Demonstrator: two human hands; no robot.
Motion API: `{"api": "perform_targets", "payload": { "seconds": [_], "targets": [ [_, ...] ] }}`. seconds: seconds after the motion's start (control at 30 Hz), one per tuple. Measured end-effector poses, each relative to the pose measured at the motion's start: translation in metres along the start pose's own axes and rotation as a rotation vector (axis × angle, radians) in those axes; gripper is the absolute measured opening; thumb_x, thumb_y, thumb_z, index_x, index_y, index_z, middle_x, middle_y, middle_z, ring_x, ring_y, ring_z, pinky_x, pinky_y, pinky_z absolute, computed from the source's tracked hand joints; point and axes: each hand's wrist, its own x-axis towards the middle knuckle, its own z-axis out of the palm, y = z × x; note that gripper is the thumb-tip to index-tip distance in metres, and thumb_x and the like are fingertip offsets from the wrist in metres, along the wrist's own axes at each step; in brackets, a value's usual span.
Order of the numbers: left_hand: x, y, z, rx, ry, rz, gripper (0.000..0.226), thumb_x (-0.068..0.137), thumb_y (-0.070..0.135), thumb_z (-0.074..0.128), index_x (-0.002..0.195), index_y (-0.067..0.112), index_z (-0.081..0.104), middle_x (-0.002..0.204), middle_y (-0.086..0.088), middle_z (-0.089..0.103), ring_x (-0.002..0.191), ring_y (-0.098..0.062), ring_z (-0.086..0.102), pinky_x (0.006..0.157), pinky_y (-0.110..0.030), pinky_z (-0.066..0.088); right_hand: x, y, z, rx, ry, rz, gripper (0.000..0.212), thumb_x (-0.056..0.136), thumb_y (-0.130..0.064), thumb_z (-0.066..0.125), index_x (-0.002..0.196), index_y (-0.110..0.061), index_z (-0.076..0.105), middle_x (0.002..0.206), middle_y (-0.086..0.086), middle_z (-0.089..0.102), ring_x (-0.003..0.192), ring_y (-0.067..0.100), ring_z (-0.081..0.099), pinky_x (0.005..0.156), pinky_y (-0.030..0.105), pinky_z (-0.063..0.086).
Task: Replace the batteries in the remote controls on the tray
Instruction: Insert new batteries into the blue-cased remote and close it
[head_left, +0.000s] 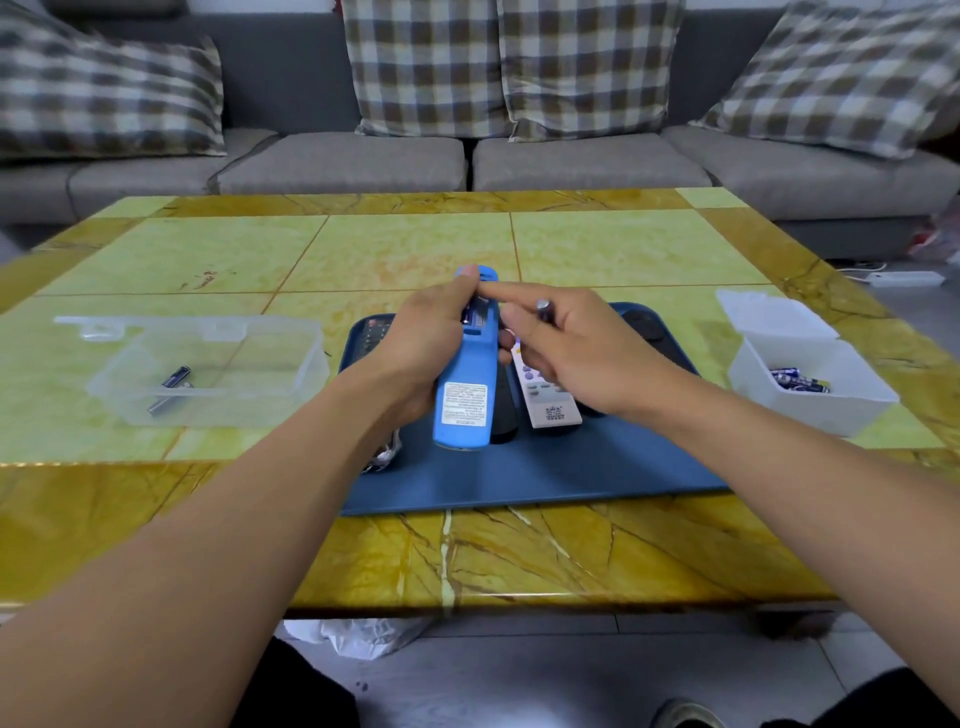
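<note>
My left hand (421, 343) grips a blue remote (464, 395), held back side up above the blue tray (545, 467). Its battery bay near the top lies open, with a battery showing inside. My right hand (571, 348) holds a battery (544, 307) between its fingers, and its forefinger reaches into the open bay. A white remote (550, 402) and a black remote (503, 415) lie on the tray under my hands. Another dark remote (375, 332) shows at the tray's far left, and a dark one (641, 325) at the far right.
A clear plastic box (208, 369) with batteries (169, 389) in it stands left of the tray. A white box (810, 384) holding blue batteries (797, 379) sits at the right. A crumpled foil-like object (384, 454) lies at the tray's left edge. A grey sofa (467, 161) stands behind the table.
</note>
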Motion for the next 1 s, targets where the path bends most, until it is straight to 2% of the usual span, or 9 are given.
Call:
{"api": "perform_targets", "payload": {
  "seconds": [0.07, 0.13, 0.23, 0.3, 0.4, 0.57, 0.77, 0.87, 1.0],
  "targets": [
    [0.0, 0.0, 0.006, -0.012, -0.031, 0.008, 0.037, 0.108, 0.033, 0.041, 0.1, 0.004, 0.064, 0.065, -0.007, 0.071, 0.049, -0.015, 0.065, 0.048, -0.023, 0.054, 0.001, -0.002, -0.006, 0.365, 0.063, 0.11, 0.032, 0.107, -0.019, 0.041, 0.128, -0.009, 0.063, 0.047, -0.007, 0.036, 0.037, 0.004, 0.025, 0.038, 0.017, 0.019],
    [0.001, -0.004, 0.011, 0.001, -0.052, -0.003, 0.04, 0.108, 0.032, 0.04, 0.098, 0.001, 0.065, 0.067, -0.008, 0.071, 0.05, -0.016, 0.065, 0.05, -0.024, 0.055, 0.003, -0.002, -0.013, 0.558, 0.149, 0.187, 0.028, 0.106, -0.021, 0.043, 0.113, -0.007, 0.065, 0.051, -0.001, 0.026, 0.039, 0.008, 0.017, 0.04, 0.017, 0.013],
    [0.002, -0.007, 0.015, 0.045, -0.046, -0.001, 0.039, 0.109, 0.029, 0.039, 0.098, 0.0, 0.062, 0.07, -0.009, 0.069, 0.047, -0.015, 0.063, 0.049, -0.024, 0.054, 0.004, 0.0, -0.023, 0.667, 0.293, 0.309, 0.027, 0.106, -0.028, 0.043, 0.087, -0.013, 0.056, 0.052, -0.004, 0.021, 0.039, 0.007, 0.014, 0.036, 0.014, 0.015],
    [0.002, -0.006, 0.015, 0.087, -0.054, 0.023, 0.034, 0.109, 0.027, 0.037, 0.105, 0.0, 0.057, 0.075, -0.009, 0.068, 0.047, -0.013, 0.062, 0.048, -0.024, 0.054, 0.004, 0.003, -0.026, 0.688, 0.257, 0.438, 0.042, 0.102, -0.046, 0.044, 0.071, -0.019, 0.043, 0.056, -0.004, 0.017, 0.041, 0.007, 0.012, 0.032, 0.015, 0.015],
    [0.003, -0.008, 0.013, 0.158, -0.073, 0.046, 0.028, 0.11, 0.025, 0.035, 0.108, 0.004, 0.052, 0.08, -0.007, 0.067, 0.051, -0.012, 0.062, 0.051, -0.026, 0.056, 0.004, 0.004, -0.024, 0.838, 0.121, 0.564, 0.052, 0.099, -0.061, 0.034, 0.066, -0.02, 0.036, 0.057, -0.004, 0.016, 0.046, 0.008, 0.007, 0.033, 0.016, 0.009],
    [0.002, -0.009, 0.011, 0.216, -0.161, 0.06, 0.02, 0.109, 0.018, 0.036, 0.117, 0.003, 0.047, 0.087, -0.007, 0.062, 0.055, -0.012, 0.063, 0.053, -0.026, 0.054, 0.01, 0.002, -0.025, 0.919, 0.022, 0.507, 0.042, 0.106, -0.043, 0.029, 0.075, -0.018, 0.042, 0.06, -0.004, 0.021, 0.043, 0.007, 0.017, 0.034, 0.017, 0.012],
    [0.003, -0.013, 0.006, 0.439, -0.114, 0.242, 0.018, 0.109, 0.019, 0.035, 0.118, 0.009, 0.046, 0.097, -0.008, 0.068, 0.065, -0.012, 0.066, 0.063, -0.035, 0.062, 0.012, 0.001, -0.031, 0.363, 0.131, 0.278, 0.03, 0.108, -0.02, 0.037, 0.114, -0.01, 0.065, 0.062, -0.003, 0.025, 0.049, 0.008, 0.019, 0.038, 0.018, 0.021],
    [0.004, -0.012, 0.007, 0.255, -0.041, 0.162, 0.021, 0.108, 0.02, 0.037, 0.116, 0.008, 0.053, 0.101, -0.014, 0.071, 0.069, -0.02, 0.07, 0.064, -0.041, 0.063, 0.006, -0.004, -0.032, 0.014, 0.206, 0.061, 0.031, 0.106, -0.015, 0.038, 0.129, -0.019, 0.059, 0.062, -0.002, 0.031, 0.052, 0.012, 0.026, 0.046, 0.026, 0.028],
    [0.004, -0.007, 0.013, 0.079, 0.026, 0.014, 0.029, 0.105, 0.021, 0.04, 0.102, 0.004, 0.064, 0.08, -0.014, 0.073, 0.064, -0.029, 0.069, 0.063, -0.05, 0.063, -0.001, -0.009, -0.012, -0.417, 0.217, -0.26, 0.01, 0.1, -0.012, 0.052, 0.109, -0.009, 0.051, 0.06, -0.002, 0.053, 0.053, 0.01, 0.046, 0.054, 0.019, 0.034]
  ]
}}
